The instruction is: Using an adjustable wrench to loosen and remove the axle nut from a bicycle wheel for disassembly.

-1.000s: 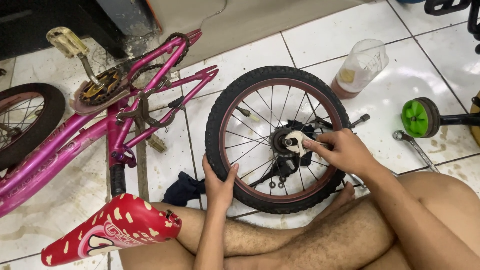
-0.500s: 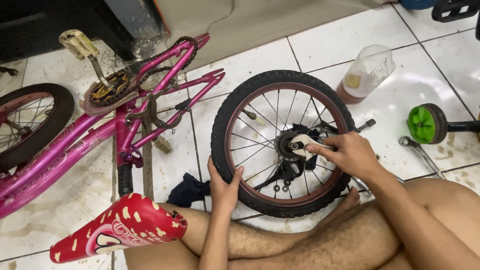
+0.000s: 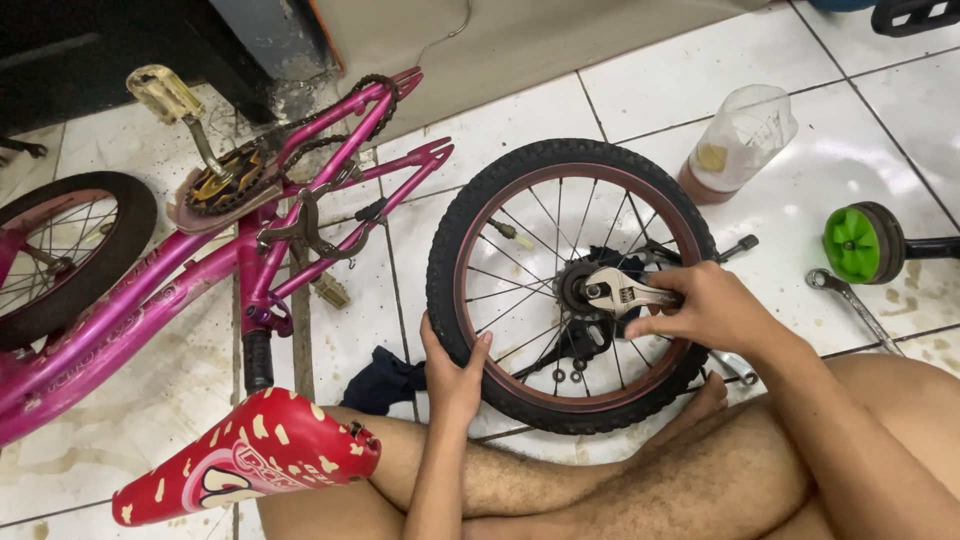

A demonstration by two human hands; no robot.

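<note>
The right hand (image 3: pixel 715 312) is closed around a silver wrench (image 3: pixel 622 293), and the wrench's head sits on the hub in the middle of the wheel (image 3: pixel 570 285). The left hand (image 3: pixel 455 365) grips the black tyre at the wheel's lower left edge. The wheel lies flat on the floor (image 3: pixel 800 190), mid-frame. A pink bike (image 3: pixel 200 270) lies at left; a green wheel (image 3: pixel 860 243) at right.

A white tile floor (image 3: pixel 640 90) with bike parts on it.
On it lie a pink bike (image 3: pixel 200 270), a wheel (image 3: pixel 570 285), a jug (image 3: pixel 740 140), a wrench (image 3: pixel 850 305), a dark rag (image 3: pixel 385 380) and a green wheel (image 3: pixel 860 242).
</note>
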